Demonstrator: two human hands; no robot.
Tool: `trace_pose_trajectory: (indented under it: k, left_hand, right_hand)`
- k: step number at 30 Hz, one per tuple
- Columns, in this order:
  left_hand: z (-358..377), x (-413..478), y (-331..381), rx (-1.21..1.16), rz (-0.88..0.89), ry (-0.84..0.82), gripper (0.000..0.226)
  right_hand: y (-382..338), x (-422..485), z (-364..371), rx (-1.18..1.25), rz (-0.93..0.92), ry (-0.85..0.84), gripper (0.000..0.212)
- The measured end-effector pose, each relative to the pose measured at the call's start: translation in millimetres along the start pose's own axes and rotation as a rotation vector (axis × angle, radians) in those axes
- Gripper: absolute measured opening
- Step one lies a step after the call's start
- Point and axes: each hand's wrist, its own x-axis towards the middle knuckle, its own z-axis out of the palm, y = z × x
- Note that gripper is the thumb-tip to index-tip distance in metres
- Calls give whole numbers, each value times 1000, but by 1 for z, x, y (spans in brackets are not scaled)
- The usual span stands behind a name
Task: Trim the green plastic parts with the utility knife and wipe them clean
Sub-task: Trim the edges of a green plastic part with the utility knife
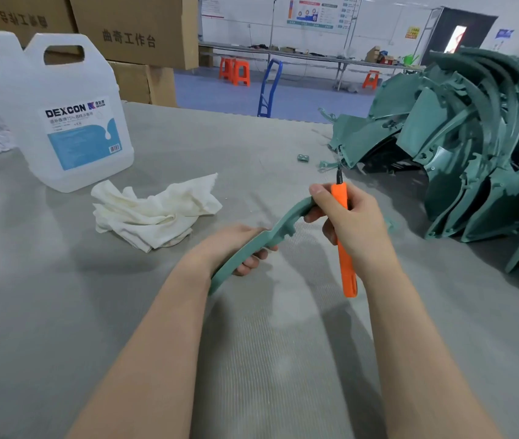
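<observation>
A curved green plastic part (pixel 270 236) hangs above the grey table (pixel 188 147) at the middle of the view. My left hand (pixel 239 245) grips its lower stretch, fingers curled under it. My right hand (pixel 350 223) holds the orange utility knife (pixel 345 264), with the dark blade end pointing up and away. The thumb of that hand presses on the part's upper end. A crumpled white cloth (pixel 153 212) lies on the table to the left of both hands.
A large heap of green plastic parts (pixel 473 153) fills the table's right side. A clear DEXCON jug (pixel 71 122) stands at the back left, cardboard boxes (pixel 131 30) behind it. Small green scraps (pixel 303 158) lie near the heap.
</observation>
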Motion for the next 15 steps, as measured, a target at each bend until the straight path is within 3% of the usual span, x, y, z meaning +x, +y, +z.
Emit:
trace_pose_trajectory:
  k: [3, 5, 7, 10, 12, 15]
  left_hand:
    - [3, -5, 4, -38, -35, 34, 21]
    - [1, -7, 7, 19, 32, 120, 30]
    - [0, -16, 14, 123, 233, 164, 54]
    - [5, -34, 24, 56, 508, -31, 64]
    - [15, -44, 27, 333, 542, -51, 58]
    - [22, -44, 27, 689, 547, 157, 31]
  right_hand:
    - [-4, 1, -4, -105, 11, -10, 28]
    - [-4, 1, -7, -146, 27, 35, 29]
    - [-1, 3, -8, -171, 55, 98, 32]
    - [3, 5, -8, -172, 103, 185, 37]
    - [5, 6, -7, -155, 127, 222, 38]
    - [6, 6, -6, -153, 143, 242, 38]
